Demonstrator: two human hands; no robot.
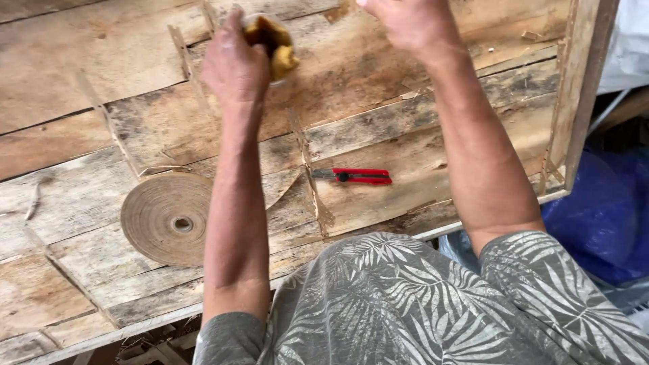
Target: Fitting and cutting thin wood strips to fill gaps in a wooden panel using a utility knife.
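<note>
The left hand [233, 64] is gripping a small clear round cup [274, 47] stuffed with a yellow-brown sponge [280, 57], out beyond the red utility knife [357, 176] on the wooden veneer sheet [405, 128]. The right hand [405, 23] is hanging just right of the cup, its grip impossible to tell. A round roll of brown paper tape [169, 217] is lying left of the knife.

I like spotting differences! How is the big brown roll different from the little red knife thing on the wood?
The tape roll is round, wide and plain brown; the red utility knife is long, thin and red with black parts. The tape roll lies left of the person's left arm, while the knife lies between the two arms. Both lie flat on the worn wooden boards, and no hand touches either.
</note>
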